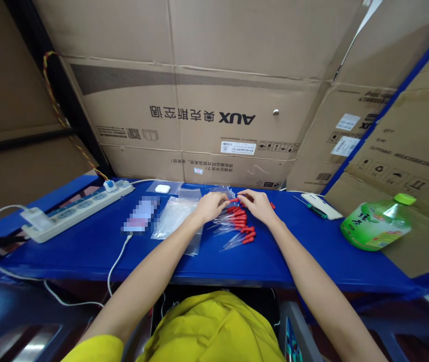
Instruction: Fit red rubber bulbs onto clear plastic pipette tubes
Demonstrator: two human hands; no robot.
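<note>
On the blue table, my left hand [212, 205] is closed in a pinch at the upper end of a pile of glass droppers. A dropper with a red rubber bulb [233, 200] lies at its fingertips. Facing it, my right hand [257, 203] has thumb and fingers bent together at the bulb's other end. Below both hands lies a spread row of droppers [240, 221], their clear tubes pointing left and red bulbs right. Clear tubes [222, 190] lie behind the hands. A few red bulbs [272, 205] show beside my right hand, partly covered by it.
Clear plastic bags [174, 221] lie left of the droppers, beside a phone [141, 215] with a charging cable. A white case [162, 189] sits behind. A power strip [82, 208] runs along the left. At right are a green bottle [378, 226] and a white, flat object [323, 206].
</note>
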